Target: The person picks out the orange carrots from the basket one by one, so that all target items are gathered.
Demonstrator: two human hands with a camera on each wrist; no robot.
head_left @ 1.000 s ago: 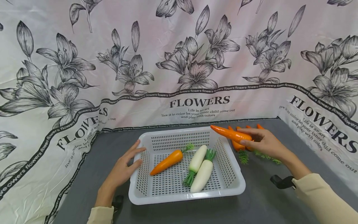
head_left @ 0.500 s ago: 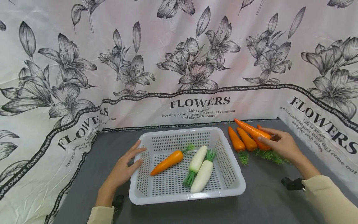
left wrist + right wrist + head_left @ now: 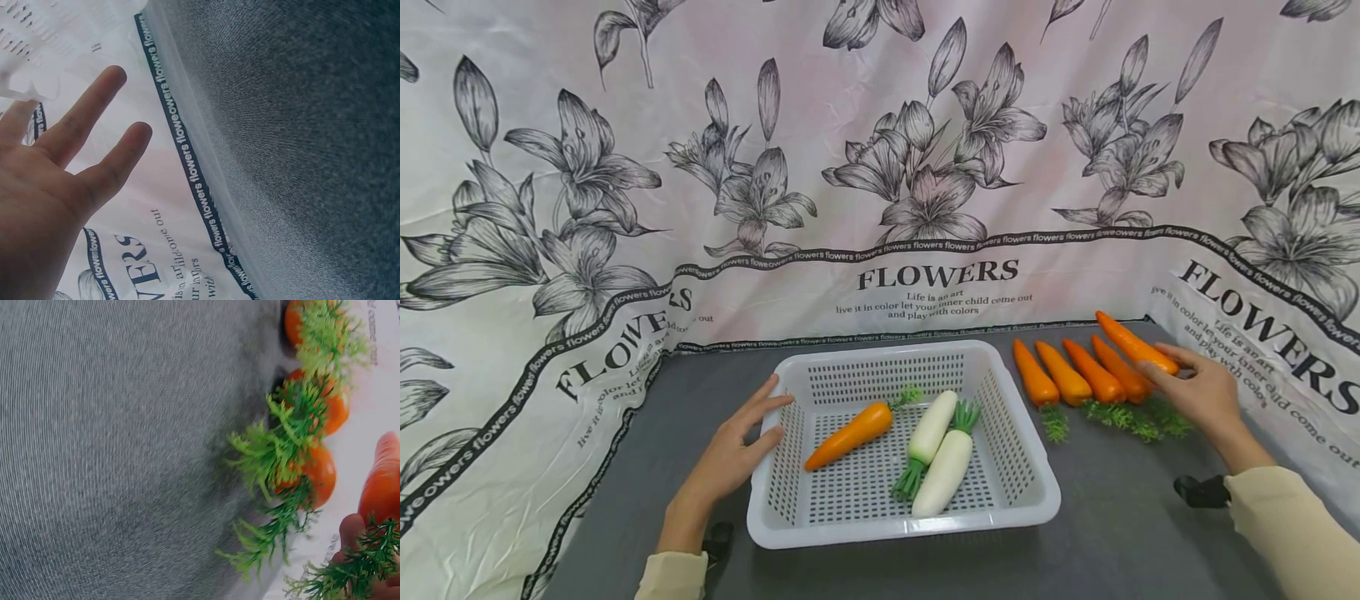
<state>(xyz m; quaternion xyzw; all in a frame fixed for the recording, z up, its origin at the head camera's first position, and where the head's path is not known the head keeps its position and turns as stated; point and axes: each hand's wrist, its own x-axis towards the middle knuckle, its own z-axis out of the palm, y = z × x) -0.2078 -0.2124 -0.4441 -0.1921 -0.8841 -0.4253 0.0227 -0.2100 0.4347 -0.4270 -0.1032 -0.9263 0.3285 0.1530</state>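
My right hand pinches an orange carrot by its thick end, tip pointing back and left. In the right wrist view, green leaves hang from that carrot over the fingers. Just left of it, several carrots lie side by side, tips to the back and leafy tops to the front. With fingers extended, my left hand rests at the left rim of a white perforated basket. The left wrist view shows those fingers spread apart.
Inside the basket lie one carrot, leaning diagonally, and two white radishes with green tops. A floral cloth stands behind the dark grey table and along both sides.
My right hand has carried the carrot rightward, from above the basket's right rim to the right end of the carrot row. My left hand stays at the basket.
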